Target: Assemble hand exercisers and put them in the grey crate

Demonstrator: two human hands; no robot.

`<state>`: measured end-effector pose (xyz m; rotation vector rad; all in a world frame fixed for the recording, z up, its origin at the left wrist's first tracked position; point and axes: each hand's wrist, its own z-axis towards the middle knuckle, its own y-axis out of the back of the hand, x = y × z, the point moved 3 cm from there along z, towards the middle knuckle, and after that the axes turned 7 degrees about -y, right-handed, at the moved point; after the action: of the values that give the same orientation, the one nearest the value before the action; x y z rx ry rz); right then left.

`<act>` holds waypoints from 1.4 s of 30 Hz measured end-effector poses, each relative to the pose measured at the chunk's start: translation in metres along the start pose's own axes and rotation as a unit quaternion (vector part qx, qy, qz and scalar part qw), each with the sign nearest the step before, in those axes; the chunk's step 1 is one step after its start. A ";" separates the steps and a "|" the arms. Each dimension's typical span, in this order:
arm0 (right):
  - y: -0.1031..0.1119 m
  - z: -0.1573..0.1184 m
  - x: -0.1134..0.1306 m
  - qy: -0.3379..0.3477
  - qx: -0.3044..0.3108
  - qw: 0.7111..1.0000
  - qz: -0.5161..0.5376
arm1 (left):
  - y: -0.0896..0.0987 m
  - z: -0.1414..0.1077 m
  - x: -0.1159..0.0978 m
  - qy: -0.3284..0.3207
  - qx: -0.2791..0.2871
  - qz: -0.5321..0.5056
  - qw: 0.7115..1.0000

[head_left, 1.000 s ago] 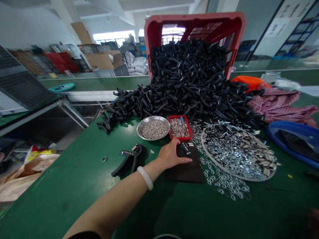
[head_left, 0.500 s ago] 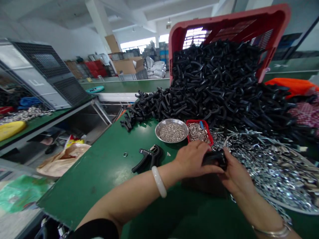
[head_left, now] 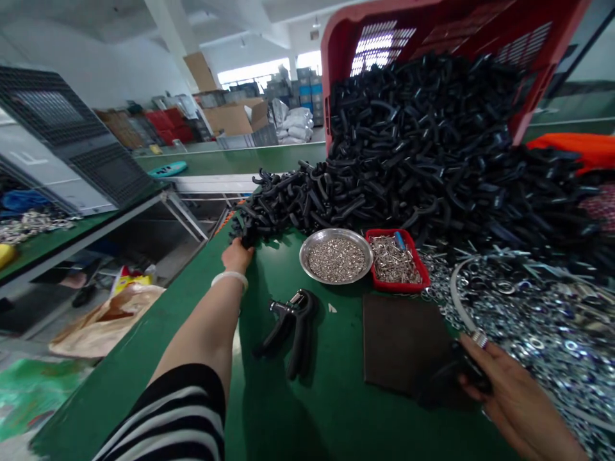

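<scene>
Reaching for black handles (head_left: 269, 211) center-left with left hand (head_left: 236, 257), unclear if gripping; clasping dark part (head_left: 475, 371) lower right in right hand (head_left: 516, 385); needing firm pinch.

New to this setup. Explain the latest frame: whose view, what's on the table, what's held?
No machine: a person's two bare hands, seen by a camera worn on the head. On the green table are a round metal bowl of small metal pieces, a red plastic tray of pins, a black V-shaped tool and a dark flat pad. The left hand is at the pile of black curved parts; its grip is hidden. The right hand holds a black part.
</scene>
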<state>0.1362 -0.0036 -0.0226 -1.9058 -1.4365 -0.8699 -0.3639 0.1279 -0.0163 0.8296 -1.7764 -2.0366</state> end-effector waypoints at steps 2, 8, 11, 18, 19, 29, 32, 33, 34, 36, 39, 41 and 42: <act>0.001 -0.001 0.001 0.000 0.007 1.000 -0.008 | -0.004 -0.010 -0.002 0.010 -0.008 -0.002 1.000; -0.004 -0.002 0.008 0.017 0.042 0.998 -0.037 | -0.001 -0.071 -0.009 -0.077 0.036 0.008 0.996; -0.005 -0.005 0.011 0.019 0.044 0.998 -0.032 | -0.002 -0.092 -0.025 -0.160 0.082 -0.010 0.984; 0.012 -0.018 0.006 0.015 0.065 0.997 -0.035 | -0.013 -0.065 -0.058 -0.118 0.124 -0.099 0.980; 0.015 -0.019 0.005 0.020 0.071 0.997 -0.037 | -0.013 -0.061 -0.060 -0.108 0.127 -0.111 0.980; -0.015 -0.016 0.036 0.187 0.092 0.973 -0.100 | 0.055 -0.090 -0.081 -0.103 0.168 -0.350 0.916; -0.041 -0.020 0.049 0.265 0.105 0.940 -0.187 | 0.058 -0.154 -0.122 -0.110 0.295 -0.478 0.820; -0.049 -0.023 0.052 0.293 0.104 0.928 -0.203 | 0.055 -0.180 -0.139 -0.120 0.333 -0.500 0.790; -0.055 -0.025 0.054 0.318 0.103 0.919 -0.209 | 0.051 -0.206 -0.155 -0.136 0.360 -0.516 0.765; -0.062 -0.031 0.058 0.353 0.095 0.909 -0.202 | 0.043 -0.248 -0.182 -0.156 0.368 -0.545 0.737; -0.060 -0.035 0.060 0.378 0.062 0.902 -0.198 | 0.033 -0.279 -0.204 -0.146 0.330 -0.609 0.707; -0.055 -0.037 0.062 0.393 0.033 0.894 -0.214 | 0.028 -0.284 -0.209 -0.131 0.319 -0.626 0.699; -0.053 -0.037 0.062 0.400 0.024 0.888 -0.225 | 0.026 -0.283 -0.210 -0.126 0.317 -0.627 0.700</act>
<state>0.0918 0.0162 0.0526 -0.9431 -1.3277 -1.5802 -0.0308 0.0215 0.0371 2.6938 -2.4306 -2.1267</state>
